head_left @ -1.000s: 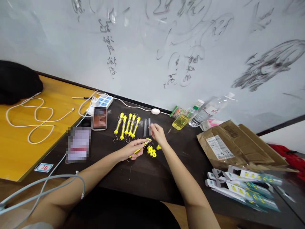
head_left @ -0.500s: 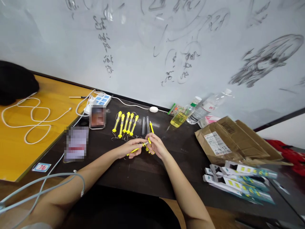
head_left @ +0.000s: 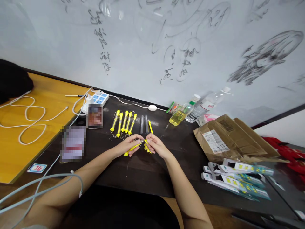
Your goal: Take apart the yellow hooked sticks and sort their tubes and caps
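Observation:
In front of me my left hand (head_left: 128,146) is closed on a yellow spring scale part (head_left: 132,149), a long yellow strip with a metallic end toward the right. My right hand (head_left: 155,145) pinches a small yellow end piece (head_left: 146,145) against that end; whether the two are joined I cannot tell. Just beyond the fingers lie two clear plastic tubes (head_left: 144,124) and a loose yellow strip (head_left: 150,127). To their left, several yellow spring scales (head_left: 119,125) with clear bodies and wire hooks lie in a row on the dark table (head_left: 152,179).
Two bottles, one with yellow liquid (head_left: 177,118) and one clear (head_left: 194,116), stand at the back. At right are a cardboard box (head_left: 234,136) and several opened packaging boxes (head_left: 238,181). A power strip (head_left: 101,99), two blurred flat items and loose cables lie left.
My hands have drawn closer together, and the right hand's yellow piece now meets the end of the left hand's part. The whole view has shifted slightly.

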`<act>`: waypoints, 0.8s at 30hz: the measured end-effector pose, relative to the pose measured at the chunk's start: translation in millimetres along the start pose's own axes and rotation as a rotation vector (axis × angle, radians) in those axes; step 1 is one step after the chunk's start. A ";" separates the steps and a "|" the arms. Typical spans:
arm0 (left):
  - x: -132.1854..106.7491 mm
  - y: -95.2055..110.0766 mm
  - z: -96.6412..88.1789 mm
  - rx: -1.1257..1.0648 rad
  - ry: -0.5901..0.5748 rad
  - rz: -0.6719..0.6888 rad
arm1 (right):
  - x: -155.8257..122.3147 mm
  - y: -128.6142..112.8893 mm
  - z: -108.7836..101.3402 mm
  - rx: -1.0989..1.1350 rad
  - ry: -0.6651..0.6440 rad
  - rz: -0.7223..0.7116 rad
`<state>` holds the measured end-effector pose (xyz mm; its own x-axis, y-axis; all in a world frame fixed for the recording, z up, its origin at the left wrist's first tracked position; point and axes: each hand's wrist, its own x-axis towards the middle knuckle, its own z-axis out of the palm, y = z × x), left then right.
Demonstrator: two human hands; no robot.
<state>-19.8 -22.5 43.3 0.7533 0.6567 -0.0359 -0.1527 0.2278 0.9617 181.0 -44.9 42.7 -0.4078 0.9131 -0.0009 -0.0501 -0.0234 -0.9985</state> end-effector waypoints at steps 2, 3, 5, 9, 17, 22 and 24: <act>0.3 -0.2 0.6 0.021 -0.001 -0.014 | -2.1 -0.9 3.4 -0.035 0.006 0.002; 0.4 -0.7 0.7 0.023 -0.003 -0.022 | -3.6 -1.5 5.2 -0.066 0.010 0.002; 0.5 -1.8 0.4 0.015 -0.001 -0.031 | -6.7 -2.6 8.8 -0.158 0.028 -0.005; 1.6 -4.2 -2.0 -0.015 0.033 -0.032 | -11.1 -2.7 14.8 -0.364 0.100 -0.051; 8.9 -16.0 -5.2 0.110 0.154 0.097 | -8.6 5.8 17.7 -0.478 0.203 -0.079; 8.7 -16.2 -5.1 0.217 0.165 0.127 | -7.8 7.3 18.6 -0.441 0.207 -0.068; 7.0 -13.6 -4.1 0.265 0.179 0.129 | -7.7 7.0 18.6 -0.437 0.200 -0.065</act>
<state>-15.1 -18.0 28.9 0.6110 0.7889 0.0659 -0.0499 -0.0447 0.9978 166.9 -59.7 36.7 -0.2312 0.9683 0.0944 0.3355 0.1705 -0.9265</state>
